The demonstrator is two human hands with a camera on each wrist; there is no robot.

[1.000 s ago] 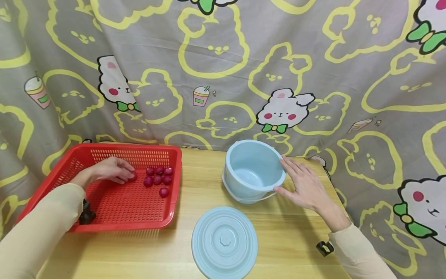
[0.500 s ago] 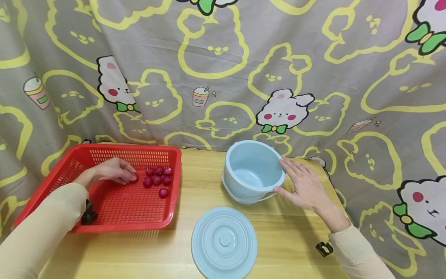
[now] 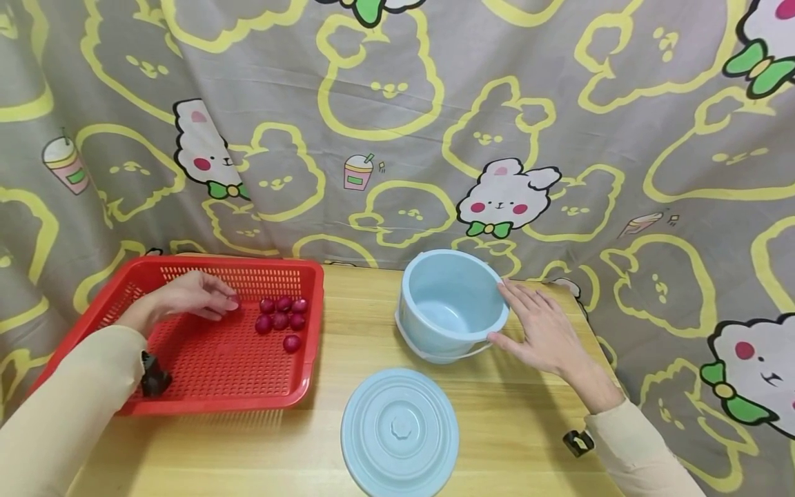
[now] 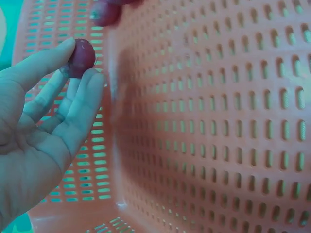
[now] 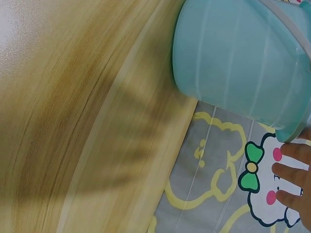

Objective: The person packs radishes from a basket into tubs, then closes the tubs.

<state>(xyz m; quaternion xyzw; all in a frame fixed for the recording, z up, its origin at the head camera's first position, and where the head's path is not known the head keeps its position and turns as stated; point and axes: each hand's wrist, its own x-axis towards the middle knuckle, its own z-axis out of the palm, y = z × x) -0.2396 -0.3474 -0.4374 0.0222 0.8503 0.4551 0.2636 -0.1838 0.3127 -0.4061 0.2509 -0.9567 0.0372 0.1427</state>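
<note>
The left hand (image 3: 189, 295) pinches one red ball (image 4: 83, 58), maybe so it won't roll; the right hand (image 3: 542, 331), fingers straight, just touches the bucket (image 5: 233, 63), maybe to steady it.

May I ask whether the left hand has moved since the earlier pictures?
Yes; in the head view, the left hand has shifted slightly up and left against the red basket.

A small dark-red ball (image 4: 83, 59) is pinched over the red basket (image 3: 217, 405) — the pale-blue bucket (image 3: 444, 314) stands upright, uncovered.
</note>
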